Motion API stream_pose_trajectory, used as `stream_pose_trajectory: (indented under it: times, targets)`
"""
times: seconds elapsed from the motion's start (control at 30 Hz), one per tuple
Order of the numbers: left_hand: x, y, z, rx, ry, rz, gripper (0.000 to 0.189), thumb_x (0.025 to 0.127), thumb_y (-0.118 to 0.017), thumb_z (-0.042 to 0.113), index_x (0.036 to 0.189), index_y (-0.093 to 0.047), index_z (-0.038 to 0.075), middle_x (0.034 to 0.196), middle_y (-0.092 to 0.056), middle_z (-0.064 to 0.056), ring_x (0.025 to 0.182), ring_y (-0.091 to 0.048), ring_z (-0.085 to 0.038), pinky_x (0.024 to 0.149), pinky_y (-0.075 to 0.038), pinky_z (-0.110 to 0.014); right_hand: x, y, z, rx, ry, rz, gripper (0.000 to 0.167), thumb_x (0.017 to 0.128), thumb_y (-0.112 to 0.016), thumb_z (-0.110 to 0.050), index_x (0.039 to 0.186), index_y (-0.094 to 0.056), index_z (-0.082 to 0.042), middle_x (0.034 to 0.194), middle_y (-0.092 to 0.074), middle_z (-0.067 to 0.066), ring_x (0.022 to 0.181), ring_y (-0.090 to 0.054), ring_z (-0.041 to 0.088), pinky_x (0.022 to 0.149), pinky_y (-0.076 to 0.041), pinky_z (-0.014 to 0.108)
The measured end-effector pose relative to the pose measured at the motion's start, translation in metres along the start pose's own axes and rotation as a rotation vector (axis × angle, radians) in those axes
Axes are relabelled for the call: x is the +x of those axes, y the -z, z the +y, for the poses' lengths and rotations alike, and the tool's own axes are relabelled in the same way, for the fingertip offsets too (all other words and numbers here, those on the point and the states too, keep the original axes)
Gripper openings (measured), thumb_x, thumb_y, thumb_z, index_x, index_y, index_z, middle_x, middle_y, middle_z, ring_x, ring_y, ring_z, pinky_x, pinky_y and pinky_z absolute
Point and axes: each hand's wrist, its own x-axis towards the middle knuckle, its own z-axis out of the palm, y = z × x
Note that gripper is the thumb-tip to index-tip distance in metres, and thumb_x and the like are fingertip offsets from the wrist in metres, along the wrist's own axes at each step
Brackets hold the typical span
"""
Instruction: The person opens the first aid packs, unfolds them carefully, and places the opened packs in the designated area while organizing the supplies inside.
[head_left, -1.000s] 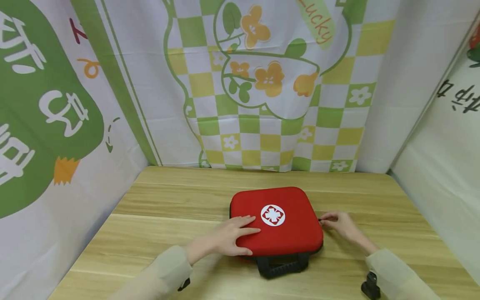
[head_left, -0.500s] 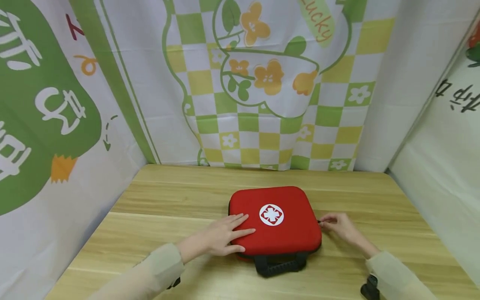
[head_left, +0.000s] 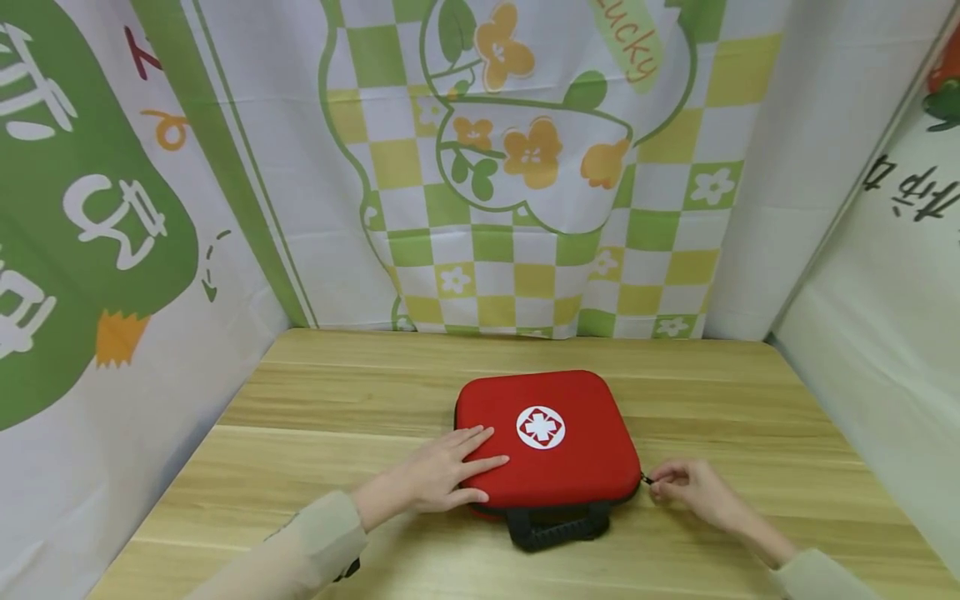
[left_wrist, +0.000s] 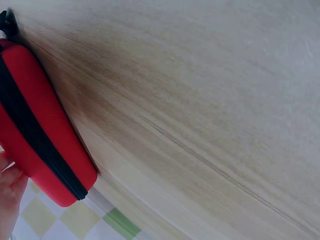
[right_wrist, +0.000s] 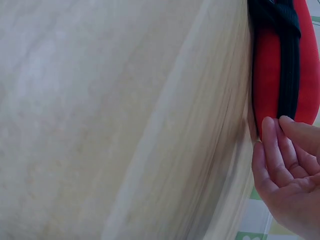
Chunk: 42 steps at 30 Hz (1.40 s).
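A red first-aid case (head_left: 562, 467) with a white cross emblem lies flat on the wooden table, its black carry handle (head_left: 558, 532) toward the person. My left hand (head_left: 450, 472) rests on the lid's left side with fingers spread. At the case's right side, near the front corner, my right hand (head_left: 690, 492) pinches a small dark zipper pull (head_left: 647, 479) between thumb and fingers. The left wrist view shows the black zipper band (left_wrist: 40, 135) running along the case's side. In the right wrist view, thumb and fingertips meet right at the zipper (right_wrist: 288, 75), and the pull is hidden.
The wooden table (head_left: 337, 375) extends around the case on all sides. Behind it hangs a green-and-yellow checked curtain (head_left: 495, 275). Printed white cloths stand at the left (head_left: 225, 350) and right (head_left: 885, 333) sides.
My right hand has drawn the zipper pull along the case's right side toward the front corner. The left hand slid slightly left on the lid earlier and now stays there.
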Motion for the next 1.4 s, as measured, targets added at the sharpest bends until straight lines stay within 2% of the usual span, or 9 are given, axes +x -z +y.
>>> stream_pose_trajectory:
  times: [0.13,0.27,0.47,0.6,0.73,0.9,1.03,1.17,1.4]
  targets:
    - [0.0,-0.003,0.0,0.015,-0.003,0.018,0.055,0.089,-0.034,0.053,0.137,-0.034,0.026,0.14,-0.03,-0.014,0.127,-0.03,-0.028,0.104,-0.027,-0.036,-0.003,-0.002,-0.002,-0.001,0.027,0.007,0.016,0.081,-0.056,0.005,0.088,-0.055,0.02,0.075,-0.061,0.023,0.068,-0.061,0.005,0.059,-0.051,0.023]
    - [0.0,-0.004,-0.001,0.025,-0.013,0.045,0.054,0.089,-0.036,0.052,0.136,-0.036,0.026,0.139,-0.032,-0.015,0.127,-0.032,-0.028,0.103,-0.028,-0.036,-0.006,-0.004,-0.004,-0.004,0.046,-0.026,0.014,0.08,-0.056,0.006,0.086,-0.056,0.018,0.073,-0.062,0.02,0.068,-0.06,0.005,0.058,-0.05,0.021]
    - [0.0,-0.004,-0.002,0.023,-0.016,0.064,0.054,0.089,-0.037,0.052,0.136,-0.036,0.025,0.139,-0.033,-0.016,0.126,-0.032,-0.028,0.103,-0.028,-0.036,-0.011,-0.015,-0.013,-0.017,-0.011,-0.073,0.017,0.081,-0.06,-0.003,0.087,-0.059,0.013,0.073,-0.063,0.013,0.066,-0.059,0.004,0.056,-0.048,0.02]
    - [0.0,-0.006,-0.002,0.028,-0.013,0.072,0.054,0.089,-0.037,0.052,0.136,-0.036,0.026,0.139,-0.033,-0.015,0.126,-0.032,-0.028,0.103,-0.029,-0.036,-0.01,-0.03,-0.02,0.022,-0.025,-0.093,0.017,0.081,-0.061,-0.004,0.086,-0.059,0.013,0.074,-0.063,0.012,0.066,-0.058,0.002,0.055,-0.048,0.021]
    - [0.0,-0.008,-0.001,0.032,-0.007,0.08,0.054,0.088,-0.037,0.052,0.136,-0.036,0.027,0.139,-0.033,-0.014,0.126,-0.032,-0.027,0.103,-0.028,-0.035,-0.006,-0.048,-0.026,0.057,0.019,-0.091,0.01,0.079,-0.061,0.002,0.082,-0.059,0.011,0.074,-0.063,0.01,0.066,-0.057,0.001,0.055,-0.049,0.021]
    - [0.001,-0.008,0.001,0.045,0.016,0.073,0.054,0.088,-0.036,0.053,0.136,-0.036,0.028,0.139,-0.032,-0.014,0.127,-0.031,-0.026,0.104,-0.027,-0.034,-0.003,-0.06,-0.029,0.072,0.062,-0.037,0.002,0.076,-0.059,0.011,0.077,-0.058,0.01,0.071,-0.062,0.011,0.064,-0.057,0.001,0.053,-0.049,0.02]
    - [0.004,-0.009,0.006,0.061,0.055,0.067,0.054,0.088,-0.034,0.054,0.136,-0.036,0.029,0.139,-0.033,-0.013,0.126,-0.033,-0.026,0.103,-0.029,-0.035,0.002,-0.056,-0.027,0.03,0.056,-0.002,0.006,0.078,-0.059,0.007,0.08,-0.057,0.012,0.071,-0.061,0.013,0.065,-0.056,0.001,0.055,-0.049,0.021]
    - [0.009,-0.009,0.012,0.058,0.099,0.076,0.054,0.088,-0.033,0.056,0.135,-0.037,0.03,0.137,-0.036,-0.013,0.125,-0.034,-0.027,0.102,-0.03,-0.036,0.009,-0.046,-0.023,-0.018,0.017,0.011,0.009,0.08,-0.059,0.003,0.083,-0.057,0.011,0.075,-0.061,0.014,0.066,-0.056,0.001,0.057,-0.05,0.022]
    - [0.017,-0.009,0.017,0.063,0.14,0.126,0.05,0.086,-0.039,0.055,0.131,-0.043,0.032,0.133,-0.042,-0.012,0.122,-0.039,-0.027,0.098,-0.035,-0.038,0.022,-0.031,-0.015,0.013,-0.029,0.001,0.011,0.083,-0.053,0.006,0.088,-0.054,0.017,0.083,-0.059,0.02,0.07,-0.059,0.004,0.062,-0.052,0.026]
